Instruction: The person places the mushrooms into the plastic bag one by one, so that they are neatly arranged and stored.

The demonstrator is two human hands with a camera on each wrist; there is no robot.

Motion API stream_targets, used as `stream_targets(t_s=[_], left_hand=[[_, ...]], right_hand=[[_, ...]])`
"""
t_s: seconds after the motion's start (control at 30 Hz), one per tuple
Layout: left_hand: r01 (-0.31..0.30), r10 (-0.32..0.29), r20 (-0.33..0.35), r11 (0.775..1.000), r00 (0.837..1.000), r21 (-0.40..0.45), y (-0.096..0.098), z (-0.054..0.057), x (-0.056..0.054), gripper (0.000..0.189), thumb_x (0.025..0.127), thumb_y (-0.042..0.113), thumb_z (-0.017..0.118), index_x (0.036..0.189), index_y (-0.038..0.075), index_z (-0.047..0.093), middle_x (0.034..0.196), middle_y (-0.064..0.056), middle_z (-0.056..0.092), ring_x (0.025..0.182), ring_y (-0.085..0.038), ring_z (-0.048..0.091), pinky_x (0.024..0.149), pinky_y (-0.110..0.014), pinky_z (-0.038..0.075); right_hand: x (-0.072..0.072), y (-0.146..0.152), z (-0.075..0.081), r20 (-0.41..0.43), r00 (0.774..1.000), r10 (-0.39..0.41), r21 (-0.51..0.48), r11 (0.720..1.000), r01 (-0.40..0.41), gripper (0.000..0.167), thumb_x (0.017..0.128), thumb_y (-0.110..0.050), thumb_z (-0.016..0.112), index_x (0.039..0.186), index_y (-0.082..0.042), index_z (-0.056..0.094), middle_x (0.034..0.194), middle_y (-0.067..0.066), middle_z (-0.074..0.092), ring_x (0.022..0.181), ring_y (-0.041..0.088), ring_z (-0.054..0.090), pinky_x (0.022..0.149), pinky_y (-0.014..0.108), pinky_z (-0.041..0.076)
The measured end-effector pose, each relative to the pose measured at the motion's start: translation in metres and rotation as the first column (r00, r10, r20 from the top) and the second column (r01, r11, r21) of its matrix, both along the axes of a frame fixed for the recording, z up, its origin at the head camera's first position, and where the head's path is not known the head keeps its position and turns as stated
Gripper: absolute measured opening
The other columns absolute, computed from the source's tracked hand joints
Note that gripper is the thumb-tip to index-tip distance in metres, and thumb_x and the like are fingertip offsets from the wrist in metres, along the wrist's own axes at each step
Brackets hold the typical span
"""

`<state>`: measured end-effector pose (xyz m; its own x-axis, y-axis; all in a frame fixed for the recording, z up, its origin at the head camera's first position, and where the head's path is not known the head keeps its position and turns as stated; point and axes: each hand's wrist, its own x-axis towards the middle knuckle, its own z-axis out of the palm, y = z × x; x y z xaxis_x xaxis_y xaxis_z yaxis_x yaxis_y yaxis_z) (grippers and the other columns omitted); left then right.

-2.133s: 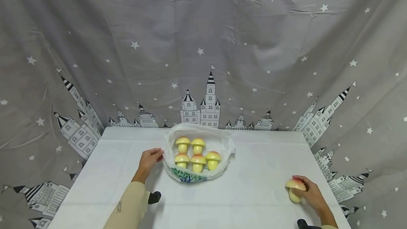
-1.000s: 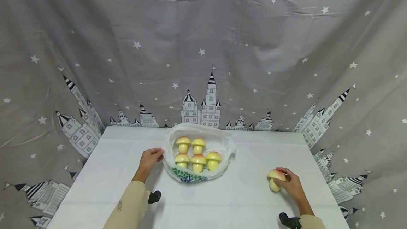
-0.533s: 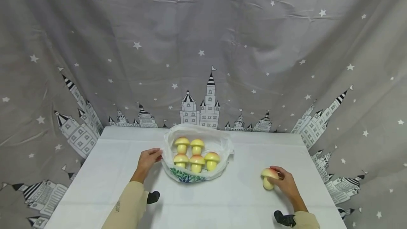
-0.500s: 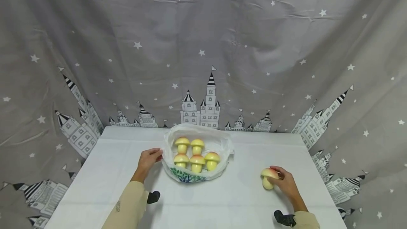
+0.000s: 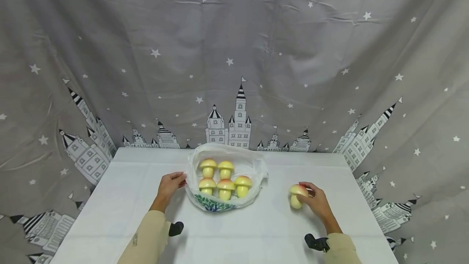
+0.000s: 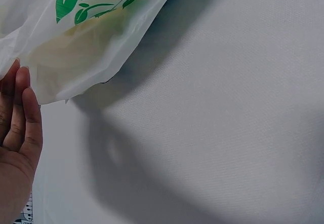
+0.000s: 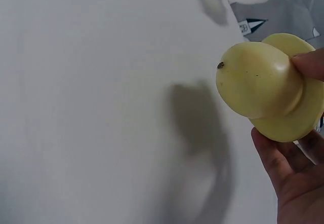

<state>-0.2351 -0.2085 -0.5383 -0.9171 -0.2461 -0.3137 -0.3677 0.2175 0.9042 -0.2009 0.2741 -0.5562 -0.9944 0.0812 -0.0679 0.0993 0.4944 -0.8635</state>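
A white plastic bag (image 5: pixel 249 203) with a printed tree lies with its mouth open, and several yellow toy mushrooms (image 5: pixel 225 190) stand inside it. My left hand (image 5: pixel 170 186) holds the bag's left edge; in the left wrist view its fingertips (image 6: pixel 33 107) lie against the plastic, with the thumb out of frame. To the right of the bag, my right hand (image 5: pixel 316 201) grips another toy mushroom (image 5: pixel 296 202) by its red-tinged cap, stem pointing down. The right wrist view shows this mushroom (image 7: pixel 258 82) held between thumb and fingers, its shadow falling apart from it on the table.
A white-covered table (image 5: pixel 227 243) carries everything. Behind it hangs a grey curtain (image 5: pixel 234 23) printed with stars and castles, meeting the table's far edge close behind the bag. Each wrist wears a black device, such as the right wrist camera (image 5: pixel 316 243).
The right hand has carried its toy mushroom leftward and away from me, closer to the bag. The left hand and the bag have stayed in place.
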Motion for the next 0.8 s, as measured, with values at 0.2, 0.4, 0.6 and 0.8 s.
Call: stream_targets(t_s=[0.2,0.4,0.6,0.8], left_hand=[[0.013,-0.013,-0.006,1.0,1.0,0.005,-0.001,-0.001,0.001,0.038,0.097,0.013,0.058,0.125,-0.012,0.055,0.115,-0.024,0.063,0.079,-0.007,0.061,0.083,-0.032,0.056],[0.002,-0.002,-0.016,1.0,1.0,0.001,-0.002,-0.002,0.001,0.037,0.097,0.012,0.058,0.125,-0.012,0.056,0.115,-0.025,0.063,0.078,-0.007,0.061,0.086,-0.037,0.056],[-0.007,0.007,0.002,1.0,1.0,0.004,-0.003,-0.007,0.0,0.039,0.097,0.014,0.059,0.126,-0.01,0.056,0.117,-0.024,0.063,0.081,-0.01,0.062,0.084,-0.032,0.057],[-0.025,0.024,0.023,1.0,0.999,0.014,-0.003,-0.008,-0.003,0.042,0.095,0.019,0.062,0.127,-0.008,0.057,0.117,-0.02,0.064,0.086,-0.013,0.063,0.08,-0.028,0.057]], right_hand=[[-0.011,-0.019,0.011,-0.043,0.999,0.013,-0.018,1.0,-0.013,0.047,0.082,-0.009,0.074,0.125,0.001,0.059,0.125,0.019,0.06,0.115,0.035,0.055,0.098,0.046,0.048],[-0.021,-0.04,0.022,-0.059,0.997,0.055,-0.043,0.997,-0.058,0.047,0.082,-0.011,0.076,0.125,0.001,0.059,0.124,0.018,0.06,0.112,0.033,0.056,0.096,0.044,0.049],[-0.029,-0.056,0.028,-0.064,0.995,0.075,-0.05,0.996,-0.078,0.047,0.081,-0.008,0.076,0.124,0.001,0.06,0.123,0.019,0.06,0.112,0.034,0.058,0.095,0.044,0.051],[-0.037,-0.071,0.03,-0.086,0.994,0.068,-0.063,0.995,-0.074,0.048,0.079,-0.006,0.075,0.124,0.001,0.06,0.125,0.018,0.06,0.113,0.034,0.057,0.095,0.042,0.052]])
